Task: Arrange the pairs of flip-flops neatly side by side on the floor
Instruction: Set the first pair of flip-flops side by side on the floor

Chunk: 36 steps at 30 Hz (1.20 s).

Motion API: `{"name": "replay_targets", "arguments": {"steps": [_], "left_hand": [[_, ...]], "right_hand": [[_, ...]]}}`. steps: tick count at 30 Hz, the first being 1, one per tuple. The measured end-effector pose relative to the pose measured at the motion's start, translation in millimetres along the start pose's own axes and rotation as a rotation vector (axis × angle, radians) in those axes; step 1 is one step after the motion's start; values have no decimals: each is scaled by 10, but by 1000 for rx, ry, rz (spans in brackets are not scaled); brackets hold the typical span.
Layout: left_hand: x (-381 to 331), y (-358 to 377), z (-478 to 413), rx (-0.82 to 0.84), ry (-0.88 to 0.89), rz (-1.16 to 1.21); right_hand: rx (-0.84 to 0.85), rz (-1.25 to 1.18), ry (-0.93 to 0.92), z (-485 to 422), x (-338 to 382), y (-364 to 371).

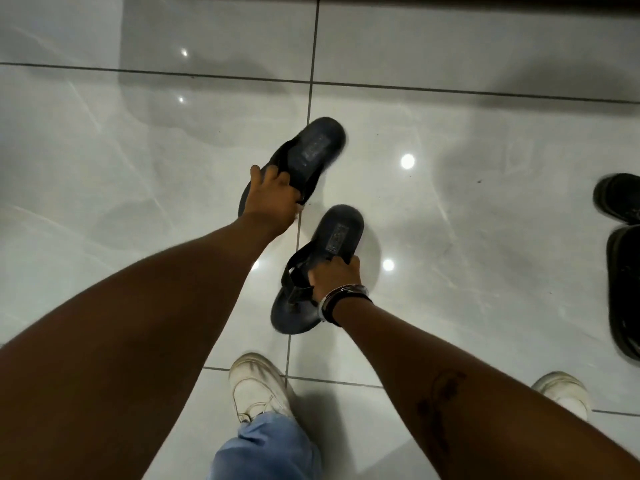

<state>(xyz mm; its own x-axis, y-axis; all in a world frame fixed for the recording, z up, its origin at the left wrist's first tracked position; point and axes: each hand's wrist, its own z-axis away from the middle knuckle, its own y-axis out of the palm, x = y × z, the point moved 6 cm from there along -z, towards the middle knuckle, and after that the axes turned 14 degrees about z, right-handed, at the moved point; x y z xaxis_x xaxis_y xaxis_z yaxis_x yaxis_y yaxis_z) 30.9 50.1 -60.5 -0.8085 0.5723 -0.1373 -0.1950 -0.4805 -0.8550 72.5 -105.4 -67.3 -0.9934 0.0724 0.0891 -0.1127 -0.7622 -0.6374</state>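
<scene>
Two black flip-flops lie over glossy white floor tiles in the middle of the head view, heels pointing up and to the right. My left hand (272,199) grips the farther flip-flop (313,147) at its strap, near the toe end. My right hand (334,277), with bracelets on the wrist, grips the nearer flip-flop (337,233) around its strap and right edge. The nearer one sits lower and to the right of the other. I cannot tell whether either sole is lifted off the tiles.
A pair of black shoes (621,268) lies at the right edge. My feet in white sneakers (258,386) stand at the bottom, with a second sneaker (564,393) at lower right. A dark baseboard (450,3) runs along the top.
</scene>
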Motion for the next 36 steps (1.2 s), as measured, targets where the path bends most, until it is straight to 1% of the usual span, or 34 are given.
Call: {"name": "replay_targets", "arguments": {"steps": [3, 7, 12, 15, 19, 30, 34, 36], "left_hand": [[25, 5, 13, -18, -123, 79], [58, 80, 58, -23, -223, 222], [30, 192, 135, -35, -224, 252], [26, 203, 144, -53, -238, 277], [15, 197, 137, -54, -226, 272], [3, 191, 158, -41, -273, 331], [-21, 200, 162, -16, -279, 325], [-22, 174, 171, -18, -284, 303]], "right_hand": [[-25, 24, -4, -56, -180, -100], [-103, 110, -8, -205, -457, -378], [-92, 226, -51, -361, -752, -758], [-118, 254, -51, -387, -833, -870], [-137, 229, -49, -408, -845, -889], [-212, 240, -77, -537, -778, -910], [-211, 280, -92, -580, -798, -861], [-240, 248, -92, -580, -813, -864]]}}
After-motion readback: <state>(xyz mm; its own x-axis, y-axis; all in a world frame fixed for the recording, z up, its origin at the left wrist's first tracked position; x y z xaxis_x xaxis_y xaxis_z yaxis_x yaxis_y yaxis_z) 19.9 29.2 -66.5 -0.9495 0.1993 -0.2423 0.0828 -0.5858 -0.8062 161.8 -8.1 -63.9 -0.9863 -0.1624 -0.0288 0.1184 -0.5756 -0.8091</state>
